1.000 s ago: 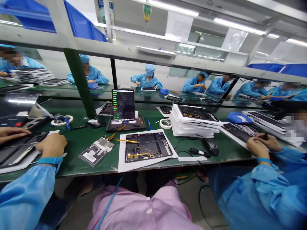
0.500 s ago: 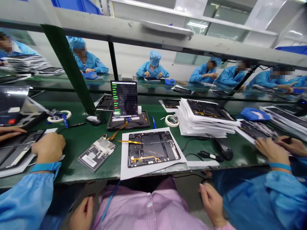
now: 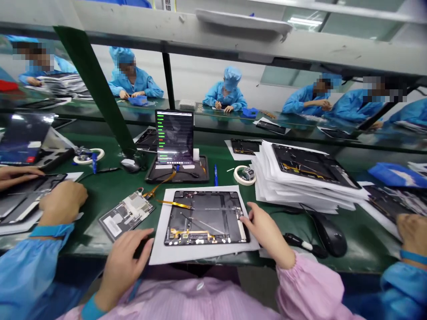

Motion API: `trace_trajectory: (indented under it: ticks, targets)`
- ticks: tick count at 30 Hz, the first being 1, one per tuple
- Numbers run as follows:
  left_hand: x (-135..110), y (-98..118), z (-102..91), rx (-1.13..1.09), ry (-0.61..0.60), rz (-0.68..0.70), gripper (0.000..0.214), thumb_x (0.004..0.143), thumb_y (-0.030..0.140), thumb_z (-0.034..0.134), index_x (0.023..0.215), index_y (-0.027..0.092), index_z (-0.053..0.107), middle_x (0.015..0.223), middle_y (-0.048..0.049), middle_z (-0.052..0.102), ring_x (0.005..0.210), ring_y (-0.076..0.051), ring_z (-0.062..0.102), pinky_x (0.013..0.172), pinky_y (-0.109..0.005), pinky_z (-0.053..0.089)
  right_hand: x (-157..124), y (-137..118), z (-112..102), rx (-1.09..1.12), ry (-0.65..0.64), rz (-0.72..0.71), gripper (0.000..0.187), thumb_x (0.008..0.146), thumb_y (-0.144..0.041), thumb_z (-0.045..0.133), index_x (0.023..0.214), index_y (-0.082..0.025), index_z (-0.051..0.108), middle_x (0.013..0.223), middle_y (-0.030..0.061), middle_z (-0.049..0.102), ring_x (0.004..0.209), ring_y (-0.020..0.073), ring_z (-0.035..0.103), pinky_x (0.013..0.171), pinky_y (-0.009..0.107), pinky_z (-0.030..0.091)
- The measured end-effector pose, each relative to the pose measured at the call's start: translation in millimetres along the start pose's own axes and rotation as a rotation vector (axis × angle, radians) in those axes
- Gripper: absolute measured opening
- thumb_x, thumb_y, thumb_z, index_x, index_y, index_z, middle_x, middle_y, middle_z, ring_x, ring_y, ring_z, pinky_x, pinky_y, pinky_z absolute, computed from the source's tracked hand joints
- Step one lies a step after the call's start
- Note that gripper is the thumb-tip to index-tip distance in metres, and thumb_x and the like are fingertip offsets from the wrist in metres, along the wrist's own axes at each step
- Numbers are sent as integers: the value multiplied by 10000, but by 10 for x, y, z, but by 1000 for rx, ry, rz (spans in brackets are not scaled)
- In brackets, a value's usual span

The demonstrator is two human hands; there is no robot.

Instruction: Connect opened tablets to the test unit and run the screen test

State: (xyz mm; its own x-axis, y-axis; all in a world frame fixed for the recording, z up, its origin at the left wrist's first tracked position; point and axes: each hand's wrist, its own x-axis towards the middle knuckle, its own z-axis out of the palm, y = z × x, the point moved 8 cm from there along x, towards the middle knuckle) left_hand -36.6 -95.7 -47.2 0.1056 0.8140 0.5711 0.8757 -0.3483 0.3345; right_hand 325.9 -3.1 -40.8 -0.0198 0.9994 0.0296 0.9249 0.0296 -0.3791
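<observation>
An opened tablet housing (image 3: 207, 218) with its black inside facing up lies on a sheet of white paper (image 3: 160, 249) in front of me. My right hand (image 3: 267, 229) is at its right edge, thumb on or just over the rim and index finger stretched out. My left hand (image 3: 128, 262) hovers near the table's front edge, thumb apart from the fingers, holding nothing. Just beyond it a flat circuit board module (image 3: 128, 215) with a white label lies tilted. An orange flex cable (image 3: 175, 204) reaches over the housing's left side.
Behind the housing stands a lit test screen (image 3: 175, 138) in a black holder (image 3: 200, 175). To the right are a tape roll (image 3: 244, 174), a blue pen (image 3: 215, 174), a stack of papers and housings (image 3: 293, 191) and a mouse (image 3: 328, 233). Co-workers' hands are at both sides.
Both my hands have risen from beside my lap to the table; the right has reached the housing's right edge. The housing and paper sit slightly lower and further left in view.
</observation>
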Motion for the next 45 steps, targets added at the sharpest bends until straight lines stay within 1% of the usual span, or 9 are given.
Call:
trace_trajectory:
  ticks: [3, 7, 13, 19, 24, 29, 34, 36, 45]
  targets:
    - [47, -86, 62, 8, -32, -182, 236, 881, 353, 489, 1024, 208, 609, 806, -28, 650, 747, -185, 595, 733, -303, 457, 19, 46, 5, -49, -146, 58, 177, 856, -367, 545, 909, -198, 551, 690, 2, 611, 663, 163, 582, 574, 253, 324]
    - [28, -95, 58, 90, 44, -253, 205, 871, 338, 484, 945, 218, 632, 728, -18, 628, 653, -172, 555, 668, -300, 428, 46, 15, 8, -88, -237, 12, 295, 881, -411, 515, 676, -200, 483, 650, 8, 599, 591, 137, 525, 530, 249, 239]
    - [-3, -77, 29, 148, 129, -307, 213, 838, 291, 482, 978, 220, 626, 643, 5, 562, 595, -169, 510, 626, -304, 411, 28, 42, 124, -89, -245, -63, 300, 908, -408, 462, 686, -210, 427, 636, 1, 581, 580, 144, 528, 526, 246, 229]
    - [-5, -82, 34, 111, 133, -310, 186, 817, 248, 498, 921, 212, 649, 663, -19, 601, 616, -164, 528, 665, -304, 428, 106, 186, 176, 71, -209, 3, 313, 860, -549, 458, 846, -239, 415, 464, -69, 430, 459, 162, 476, 495, 246, 261]
    - [-8, -98, 69, 82, 100, -324, 174, 803, 260, 512, 878, 219, 664, 707, -22, 647, 639, -161, 543, 684, -293, 431, 192, 179, 187, 124, -229, -20, 361, 839, -573, 425, 707, -238, 403, 453, -52, 428, 443, 151, 453, 489, 252, 288]
    - [135, -92, 103, 103, -74, -440, 229, 847, 363, 473, 847, 219, 651, 623, -11, 576, 655, -171, 546, 664, -284, 404, 198, 168, 179, 116, -215, -13, 381, 837, -580, 410, 674, -235, 405, 488, -41, 454, 463, 145, 462, 498, 249, 310]
    - [274, -138, 259, 83, -542, -656, 249, 861, 432, 453, 852, 222, 586, 634, 5, 595, 611, -162, 565, 545, -251, 319, 198, 141, 170, 103, -195, -26, 333, 830, -537, 435, 688, -237, 410, 498, -38, 466, 470, 151, 466, 499, 256, 322]
    - [316, -137, 310, 51, -659, -668, 203, 855, 390, 473, 853, 217, 579, 667, -3, 625, 611, -160, 578, 540, -244, 303, 206, 102, 179, 123, -224, -48, 287, 827, -492, 444, 702, -236, 410, 520, -33, 492, 496, 156, 491, 514, 259, 341]
    - [429, -201, 427, -92, -692, -562, 96, 798, 250, 497, 752, 201, 566, 660, 9, 633, 641, -149, 584, 569, -236, 314, 113, -106, 197, 367, -420, 7, 170, 823, -362, 458, 769, -230, 365, 531, -87, 452, 405, 102, 460, 426, 212, 338]
